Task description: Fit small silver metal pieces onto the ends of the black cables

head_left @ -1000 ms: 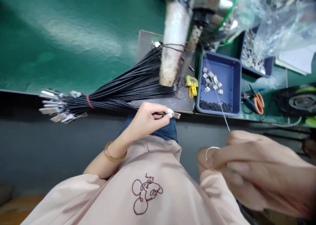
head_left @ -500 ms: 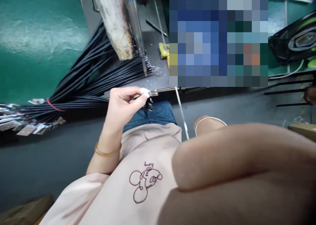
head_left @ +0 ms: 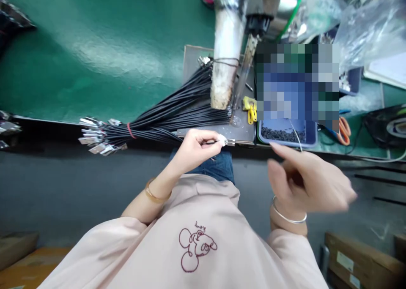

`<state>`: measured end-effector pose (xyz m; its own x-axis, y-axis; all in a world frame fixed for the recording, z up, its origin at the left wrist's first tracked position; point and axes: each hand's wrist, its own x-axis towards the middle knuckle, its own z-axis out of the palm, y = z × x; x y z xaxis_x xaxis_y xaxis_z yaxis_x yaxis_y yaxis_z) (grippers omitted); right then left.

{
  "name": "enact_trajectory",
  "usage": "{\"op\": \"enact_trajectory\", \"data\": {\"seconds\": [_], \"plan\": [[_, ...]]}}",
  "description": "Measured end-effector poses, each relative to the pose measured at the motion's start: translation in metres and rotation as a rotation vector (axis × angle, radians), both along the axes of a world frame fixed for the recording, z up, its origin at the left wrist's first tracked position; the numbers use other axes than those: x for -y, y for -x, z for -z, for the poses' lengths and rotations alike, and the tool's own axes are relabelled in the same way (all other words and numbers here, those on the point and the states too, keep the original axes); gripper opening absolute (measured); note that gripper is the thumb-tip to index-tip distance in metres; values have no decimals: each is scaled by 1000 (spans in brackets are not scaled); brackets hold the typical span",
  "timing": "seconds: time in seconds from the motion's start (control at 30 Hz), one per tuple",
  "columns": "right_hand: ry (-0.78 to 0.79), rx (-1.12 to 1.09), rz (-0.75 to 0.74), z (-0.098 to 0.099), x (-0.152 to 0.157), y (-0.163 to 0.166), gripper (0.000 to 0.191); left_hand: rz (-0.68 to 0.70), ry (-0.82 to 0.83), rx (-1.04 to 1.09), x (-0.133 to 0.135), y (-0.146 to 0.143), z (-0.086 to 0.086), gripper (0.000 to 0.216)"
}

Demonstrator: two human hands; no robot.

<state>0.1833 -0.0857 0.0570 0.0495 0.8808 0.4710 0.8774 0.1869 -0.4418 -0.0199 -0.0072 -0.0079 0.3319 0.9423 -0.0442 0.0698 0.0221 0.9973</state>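
My left hand [head_left: 203, 150] pinches a black cable near its end, at the front edge of the work board. A small metal connector [head_left: 231, 142] sticks out to the right of the fingertips, which have white covers. My right hand [head_left: 312, 177] is blurred, in front of the blue tray [head_left: 312, 139]; its thumb and forefinger stand apart with nothing visible between them. A thin pale wire [head_left: 297, 133] runs down behind this hand. Left of the board lies a bundle of black cables [head_left: 168, 111], tied with a red band [head_left: 130, 130], metal connectors [head_left: 98, 137] at its left end.
A wrapped, scorched nozzle [head_left: 222, 82] and a metal rod [head_left: 244, 73] hang over the grey board [head_left: 193, 58]. Yellow clips [head_left: 251, 109] lie beside the tray. Orange-handled scissors [head_left: 344, 130] and plastic bags [head_left: 371, 23] are on the right. Cardboard boxes [head_left: 361, 255] stand below.
The view has shifted. My right arm, earlier large and close to the camera, is now lower, with its hand by the blue tray. My left hand still pinches the cable.
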Motion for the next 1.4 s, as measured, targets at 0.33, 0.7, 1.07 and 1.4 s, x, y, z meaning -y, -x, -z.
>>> {"op": "enact_trajectory", "data": {"seconds": [0.33, 0.7, 1.07, 1.4], "plan": [[207, 357, 182, 46, -105, -3, 34, 78, -498, -76, 15, 7, -19, 16], [117, -25, -120, 28, -46, 18, 33, -202, 310, 556, 16, 25, -12, 19], [-32, 132, -169, 30, -44, 12, 34, -135, 124, 348, 15, 29, -25, 5], [127, 256, 53, 48, -73, 6, 38, 32, -94, 77, 2, 6, -19, 12]]}}
